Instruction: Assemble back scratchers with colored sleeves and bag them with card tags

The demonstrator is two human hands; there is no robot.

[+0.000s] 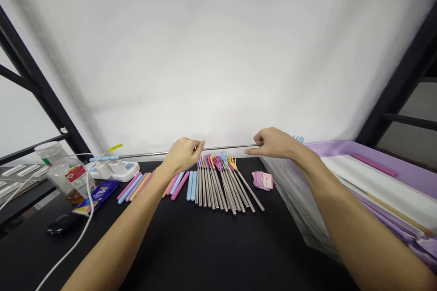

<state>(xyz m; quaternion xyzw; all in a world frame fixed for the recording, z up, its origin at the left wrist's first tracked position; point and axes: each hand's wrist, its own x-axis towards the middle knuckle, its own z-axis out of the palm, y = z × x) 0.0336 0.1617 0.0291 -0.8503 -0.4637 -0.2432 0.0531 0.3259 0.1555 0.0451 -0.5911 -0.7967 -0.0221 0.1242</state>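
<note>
My left hand (pixel 182 153) is closed around the thin metal rod of a drawn-out telescopic back scratcher (pixel 228 147). Its blue handle points left, and blue claw tips show past my right wrist. Farther along the same rod, my right hand (pixel 275 142) grips it near the claw end. Below the rod lies a row of metal back scratchers (pixel 221 188) with pink, yellow, blue and purple claws, pointing to the wall. Left of them rest several coloured handle sleeves (pixel 175 184), partly hidden by my left arm. A small stack of pink cards (pixel 262 180) lies to the right.
Clear plastic bags (pixel 290 195) and a purple box (pixel 341 148) with a pink stick stand right. On the left are a power strip (pixel 128 170), a jar (pixel 61 173), a blue packet (pixel 102 193), a black mouse (pixel 63 223) and a white cable (pixel 89 191). A white wall stands behind.
</note>
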